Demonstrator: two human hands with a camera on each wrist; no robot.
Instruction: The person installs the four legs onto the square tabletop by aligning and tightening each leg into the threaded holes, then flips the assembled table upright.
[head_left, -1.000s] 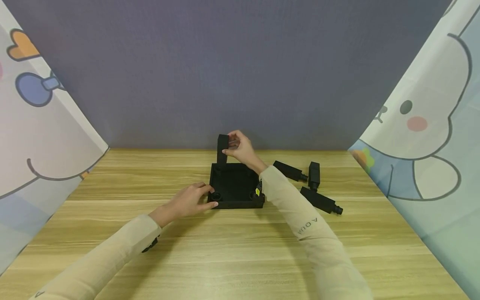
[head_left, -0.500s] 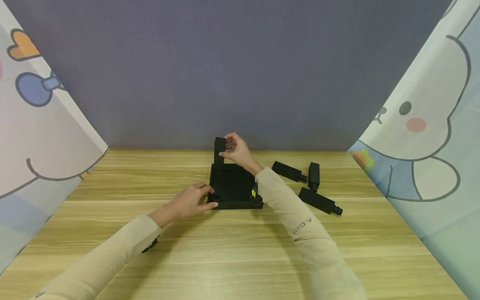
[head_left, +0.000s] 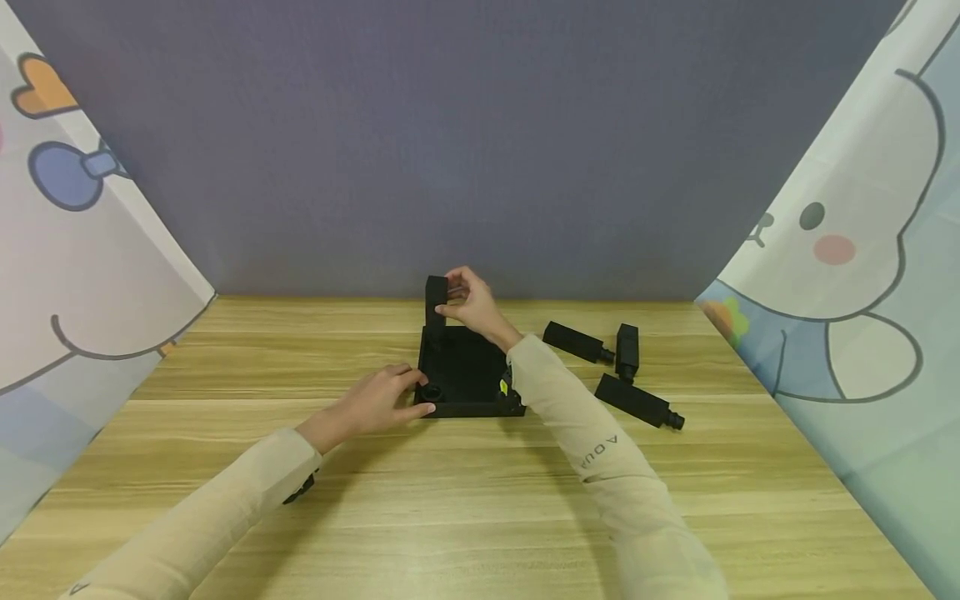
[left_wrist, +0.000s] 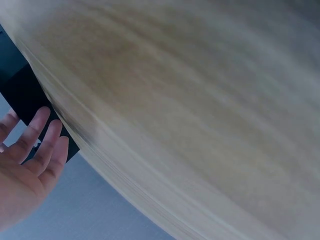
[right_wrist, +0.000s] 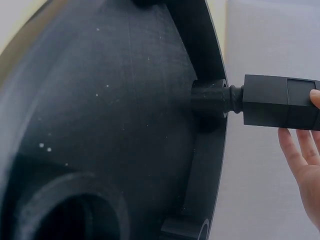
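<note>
A black square tabletop (head_left: 468, 367), with a raised rim and round corner sockets, lies underside up. My right hand (head_left: 476, 307) pinches a black table leg (head_left: 437, 300) upright at the far left corner. In the right wrist view, the ribbed neck of the leg (right_wrist: 267, 102) sits at the mouth of a socket (right_wrist: 209, 97), part of the neck still showing. My left hand (head_left: 375, 400) holds the near left corner, thumb at the front side and fingers over the left edge. The left wrist view shows those fingers (left_wrist: 42, 150) against the black side.
Three more black legs lie loose on the wooden table (head_left: 420, 517) at the right: a rear one (head_left: 576, 340), one pointing toward the front (head_left: 627, 350) and a nearer one (head_left: 636, 402). A grey panel (head_left: 465, 150) rises behind the table.
My right hand has shifted slightly left and down with the leg, which now stands lower over the far left corner. The left hand stays on its corner.
</note>
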